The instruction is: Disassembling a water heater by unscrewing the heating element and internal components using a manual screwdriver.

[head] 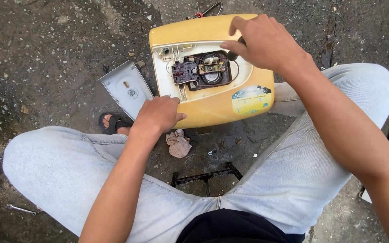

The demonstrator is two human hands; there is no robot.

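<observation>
I see the yellow appliance casing (212,108) lying on the ground (46,54) between my knees. My left hand (158,114) rests curled on its near edge. My right hand (262,42) grips a dark tool handle (233,53) over the opened wiring compartment (202,70); a grey cover panel (127,87) lies beside it.

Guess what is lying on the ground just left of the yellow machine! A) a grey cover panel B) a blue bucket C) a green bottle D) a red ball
A: a grey cover panel lies flat on the ground beside the yellow appliance, just above the left hand that rests on the appliance's edge.
</observation>
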